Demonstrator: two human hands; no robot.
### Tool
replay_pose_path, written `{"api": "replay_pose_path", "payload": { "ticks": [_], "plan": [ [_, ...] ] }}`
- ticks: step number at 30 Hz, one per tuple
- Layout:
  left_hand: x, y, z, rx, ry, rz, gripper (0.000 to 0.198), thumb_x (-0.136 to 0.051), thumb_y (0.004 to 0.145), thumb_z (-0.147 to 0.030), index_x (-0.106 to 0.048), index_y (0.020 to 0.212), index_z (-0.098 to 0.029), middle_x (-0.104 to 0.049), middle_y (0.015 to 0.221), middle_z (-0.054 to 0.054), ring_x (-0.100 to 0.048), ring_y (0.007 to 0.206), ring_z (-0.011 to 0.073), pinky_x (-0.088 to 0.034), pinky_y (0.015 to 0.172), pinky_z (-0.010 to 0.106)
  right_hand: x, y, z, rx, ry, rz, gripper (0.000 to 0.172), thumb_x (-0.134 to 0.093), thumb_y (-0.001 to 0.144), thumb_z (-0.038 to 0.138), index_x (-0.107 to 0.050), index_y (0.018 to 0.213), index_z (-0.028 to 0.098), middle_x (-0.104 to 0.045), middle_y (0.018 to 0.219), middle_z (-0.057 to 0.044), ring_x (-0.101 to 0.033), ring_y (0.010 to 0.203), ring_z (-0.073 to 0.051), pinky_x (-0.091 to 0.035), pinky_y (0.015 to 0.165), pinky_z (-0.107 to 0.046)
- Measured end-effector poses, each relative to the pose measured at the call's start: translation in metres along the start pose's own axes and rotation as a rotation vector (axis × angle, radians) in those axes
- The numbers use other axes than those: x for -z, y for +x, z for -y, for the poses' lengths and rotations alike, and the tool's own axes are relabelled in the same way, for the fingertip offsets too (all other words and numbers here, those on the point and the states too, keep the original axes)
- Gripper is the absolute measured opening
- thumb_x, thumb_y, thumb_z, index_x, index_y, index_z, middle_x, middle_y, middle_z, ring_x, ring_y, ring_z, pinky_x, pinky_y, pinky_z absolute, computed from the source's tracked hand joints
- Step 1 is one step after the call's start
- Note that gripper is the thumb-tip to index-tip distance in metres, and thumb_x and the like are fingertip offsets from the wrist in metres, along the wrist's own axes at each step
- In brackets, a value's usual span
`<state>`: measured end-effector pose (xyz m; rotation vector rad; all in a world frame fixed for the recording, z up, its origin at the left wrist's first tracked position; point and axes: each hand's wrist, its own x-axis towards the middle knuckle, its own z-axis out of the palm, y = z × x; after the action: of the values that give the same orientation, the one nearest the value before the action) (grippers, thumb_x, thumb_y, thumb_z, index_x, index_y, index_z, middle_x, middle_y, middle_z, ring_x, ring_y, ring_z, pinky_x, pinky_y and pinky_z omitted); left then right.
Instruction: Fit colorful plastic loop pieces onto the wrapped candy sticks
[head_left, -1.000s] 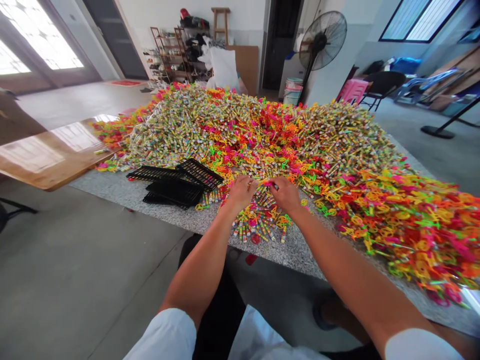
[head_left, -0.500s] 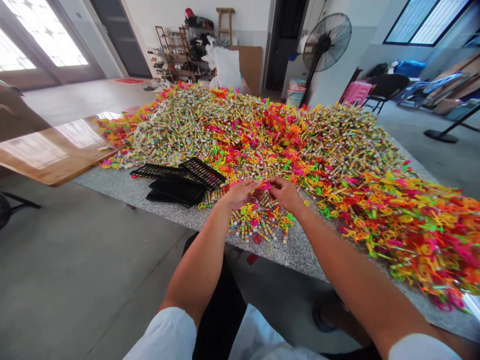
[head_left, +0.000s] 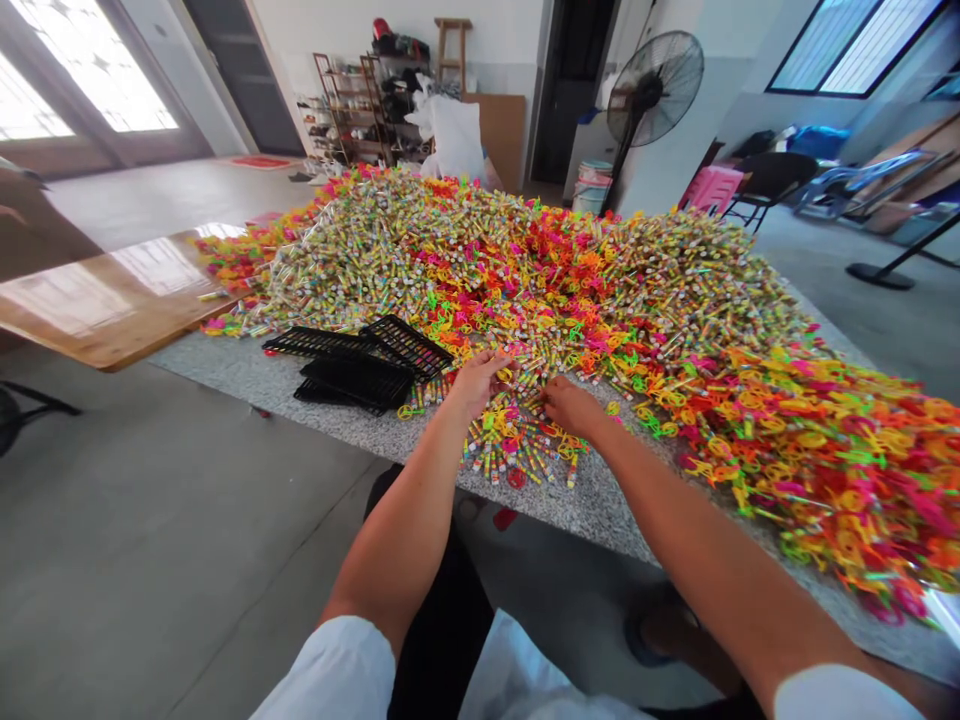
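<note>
My left hand [head_left: 478,385] is over the near edge of a heap of small printed tubes [head_left: 360,240], its thumb and fingers bent toward each other. Yellow plastic shows at those fingertips, but whether it is held or lies behind them I cannot make out. To its right, my right hand [head_left: 571,406] is low among the tubes with curled fingers; whatever is in them is hidden. Between my wrists and the table edge lies a fan of tubes with coloured plastic tops [head_left: 517,450]. The hands are apart.
Black slotted trays [head_left: 356,380] lie stacked left of my left hand. Bright plastic pieces [head_left: 840,450] are heaped along the right side of the speckled stone table [head_left: 247,377]. A wooden table [head_left: 97,310] adjoins at left. Behind stands a fan [head_left: 654,88].
My hands have moved apart; they were together at a pink plastic piece, which no longer shows between them. My right hand has dropped lower and nearer, onto the tubes.
</note>
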<state>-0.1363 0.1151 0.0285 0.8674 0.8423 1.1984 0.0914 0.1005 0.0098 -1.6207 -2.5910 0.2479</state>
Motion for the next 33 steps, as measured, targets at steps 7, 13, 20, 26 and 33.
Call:
{"api": "replay_pose_path", "payload": {
  "ticks": [7,13,20,26,33],
  "plan": [
    [-0.004,0.001,0.0,0.011,-0.057,-0.081,0.028,-0.08,0.072,-0.031,-0.063,0.089,-0.017,-0.076,0.092,0.008,-0.071,0.07,0.0167,-0.054,0.058,0.025,0.01,-0.004,0.006,-0.044,-0.132,0.074,0.031,-0.049,0.098,0.032,-0.067,0.122,0.024,-0.058,0.129,-0.012,-0.065,0.096,-0.022,-0.047,0.08,-0.029],
    [-0.012,-0.003,0.002,0.021,-0.056,-0.096,0.03,-0.08,0.071,-0.032,-0.06,0.089,-0.018,-0.075,0.09,0.007,-0.071,0.073,0.0182,-0.055,0.059,0.026,0.017,0.004,0.006,-0.095,-0.139,0.104,0.032,-0.051,0.099,0.037,-0.069,0.122,0.025,-0.061,0.125,-0.013,-0.065,0.1,-0.025,-0.048,0.081,-0.03],
    [-0.011,-0.002,0.003,0.042,-0.035,-0.161,0.024,-0.077,0.073,-0.031,-0.062,0.087,-0.018,-0.075,0.088,0.006,-0.071,0.072,0.0175,-0.055,0.059,0.026,0.015,-0.011,-0.003,-0.039,-0.109,-0.008,0.025,-0.057,0.094,0.029,-0.071,0.114,0.024,-0.06,0.126,-0.011,-0.067,0.095,-0.023,-0.049,0.078,-0.03],
    [-0.013,0.0,0.008,0.08,-0.065,-0.133,0.026,-0.08,0.071,-0.03,-0.065,0.089,-0.017,-0.075,0.089,0.007,-0.07,0.075,0.017,-0.055,0.059,0.025,0.015,-0.012,0.003,-0.058,-0.117,0.065,0.026,-0.06,0.092,0.029,-0.073,0.114,0.025,-0.058,0.127,-0.012,-0.067,0.099,-0.025,-0.049,0.081,-0.032],
    [-0.018,-0.004,0.006,0.097,-0.13,-0.102,0.027,-0.083,0.07,-0.028,-0.068,0.089,-0.017,-0.075,0.089,0.005,-0.066,0.067,0.0134,-0.055,0.06,0.026,0.018,-0.016,0.004,-0.163,-0.067,-0.018,0.02,-0.059,0.094,0.031,-0.07,0.105,0.019,-0.061,0.123,-0.014,-0.066,0.101,-0.025,-0.047,0.083,-0.032]
  ]
}}
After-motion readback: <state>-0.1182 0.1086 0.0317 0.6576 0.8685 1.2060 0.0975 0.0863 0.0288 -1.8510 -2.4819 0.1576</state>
